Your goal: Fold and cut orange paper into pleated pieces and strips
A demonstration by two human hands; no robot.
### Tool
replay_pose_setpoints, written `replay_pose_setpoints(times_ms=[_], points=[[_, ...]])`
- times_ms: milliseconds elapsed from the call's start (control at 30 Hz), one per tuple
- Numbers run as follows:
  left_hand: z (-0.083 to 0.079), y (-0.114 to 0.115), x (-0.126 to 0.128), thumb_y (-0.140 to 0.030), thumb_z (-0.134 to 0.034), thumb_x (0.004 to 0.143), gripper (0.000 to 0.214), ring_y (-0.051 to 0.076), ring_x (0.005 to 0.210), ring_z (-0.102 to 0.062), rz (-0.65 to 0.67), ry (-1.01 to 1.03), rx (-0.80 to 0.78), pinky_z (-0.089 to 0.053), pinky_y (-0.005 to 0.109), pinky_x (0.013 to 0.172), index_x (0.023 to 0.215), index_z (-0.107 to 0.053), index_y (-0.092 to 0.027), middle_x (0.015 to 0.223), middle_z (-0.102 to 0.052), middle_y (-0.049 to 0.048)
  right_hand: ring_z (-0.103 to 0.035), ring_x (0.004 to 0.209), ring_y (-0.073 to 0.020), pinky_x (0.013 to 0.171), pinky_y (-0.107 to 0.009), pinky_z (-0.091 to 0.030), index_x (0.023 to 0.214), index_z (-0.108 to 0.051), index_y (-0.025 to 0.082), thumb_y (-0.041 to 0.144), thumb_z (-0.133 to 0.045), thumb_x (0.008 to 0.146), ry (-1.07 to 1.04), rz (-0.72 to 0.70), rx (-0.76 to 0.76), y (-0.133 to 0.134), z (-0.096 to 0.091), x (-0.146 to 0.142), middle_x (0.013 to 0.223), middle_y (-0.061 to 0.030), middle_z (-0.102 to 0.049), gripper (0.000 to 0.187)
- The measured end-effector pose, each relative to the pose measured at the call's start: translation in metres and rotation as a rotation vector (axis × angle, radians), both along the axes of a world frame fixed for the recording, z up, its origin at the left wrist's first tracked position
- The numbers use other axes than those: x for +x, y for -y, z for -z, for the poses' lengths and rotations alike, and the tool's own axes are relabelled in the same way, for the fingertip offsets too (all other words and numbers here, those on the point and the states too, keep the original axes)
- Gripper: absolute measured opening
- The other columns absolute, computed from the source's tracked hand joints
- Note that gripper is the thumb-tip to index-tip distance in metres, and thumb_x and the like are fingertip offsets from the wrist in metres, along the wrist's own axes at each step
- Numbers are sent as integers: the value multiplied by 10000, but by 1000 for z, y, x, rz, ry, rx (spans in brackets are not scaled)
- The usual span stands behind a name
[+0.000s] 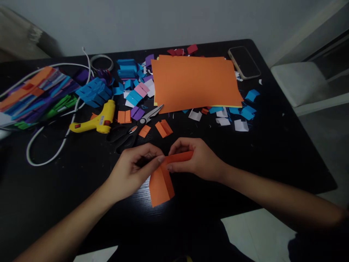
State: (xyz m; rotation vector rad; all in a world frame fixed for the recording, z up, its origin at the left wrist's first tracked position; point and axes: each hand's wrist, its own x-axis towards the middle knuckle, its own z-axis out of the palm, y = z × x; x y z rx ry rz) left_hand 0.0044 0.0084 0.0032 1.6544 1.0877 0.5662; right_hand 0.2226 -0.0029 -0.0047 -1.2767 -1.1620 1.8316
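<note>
A: What is the largest element, and what does it bear?

B: The table (278, 156), dark-topped. Toward its far edge lie the sheets (196, 83), orange uppermost, yellow edges showing beneath; at far left, the strips (40, 91), multicoloured and heaped.

A: And the hands?

B: The left hand (133, 169) pinches the paper (160, 186) between thumb and fingers near its upper end; the right hand (200, 160) grasps the narrow band running rightward. Neither is free. The paper, orange and creased lengthwise, is between the hands, over the table's nearer part, its broad portion pointing toward the near edge. Whether it is one piece or two cannot be told.

A: How is this step best managed?

B: In judgement, edges should be aligned before pressing; one hand should anchor while the other thumb runs firmly along the crease. Pressing against the table would likely sharpen the line, and uneven pulling could buckle the paper.

A: And the lesser items?

B: The gun (99, 122), yellow, lies left of the scissors (143, 120), whose tips point to the sheets; the phone (244, 62) lies far right. Smallest are the scraps (164, 128), some just beyond the hands.
</note>
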Motion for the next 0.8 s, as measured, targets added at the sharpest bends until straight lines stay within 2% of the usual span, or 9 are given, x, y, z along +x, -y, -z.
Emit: replay_pose_setpoints(times_ms=[300, 433, 533, 600, 667, 733, 800], points=[[-2, 0, 2, -327, -669, 947, 173, 125, 634, -591, -6, 6, -39, -441, 224, 576, 866, -716, -182, 706, -678, -2, -704, 731, -149, 708, -287, -575, 858, -733, 199, 230, -969, 616, -18, -10, -12, 0, 0, 0, 783, 22, -747, 340], [-2, -1, 1, -346, -630, 965, 219, 136, 625, -599, -20, 7, -61, -440, 235, 564, 855, -734, -188, 713, -700, 5, -734, 730, -164, 748, -323, -604, 888, -742, 184, 282, -913, 724, -63, -27, -27, 1, 0, 0, 791, -3, -763, 257], [-4, -4, -2, -339, -570, 975, 252, 169, 732, -668, -72, 9, -85, -496, 258, 641, 933, -775, -198, 845, -760, 31, -751, 760, -163, 780, -330, -621, 956, -755, 185, 274, -873, 777, -102, 19, -2, 0, 2, 1, 862, -17, -781, 232], [-4, -6, -5, -286, -554, 938, 263, 197, 861, -710, -115, 56, -115, -532, 275, 741, 1035, -786, -210, 967, -785, 39, -758, 801, -162, 826, -334, -624, 1078, -762, 206, 237, -871, 773, -119, 61, 26, -2, 3, 1, 894, -8, -787, 325], [-3, -7, -8, -211, -551, 851, 337, 210, 919, -722, -150, 145, -160, -545, 285, 794, 1101, -778, -217, 1004, -786, 37, -765, 858, -172, 882, -353, -620, 1174, -757, 231, 217, -881, 755, -137, 96, 39, -3, 4, 1, 935, -4, -794, 437], [-1, -8, -9, -160, -547, 748, 445, 216, 907, -724, -164, 241, -203, -554, 292, 781, 1134, -761, -215, 999, -781, 39, -764, 953, -192, 945, -377, -606, 1175, -772, 248, 221, -899, 729, -139, 122, 47, -4, 5, 2, 1033, -13, -802, 464], [1, -7, -9, -149, -552, 708, 494, 213, 854, -719, -145, 311, -219, -557, 299, 752, 1160, -742, -209, 967, -774, 46, -748, 1046, -210, 1009, -394, -577, 1121, -797, 254, 230, -911, 712, -117, 143, 61, -4, 5, 2, 1109, -19, -798, 425]])
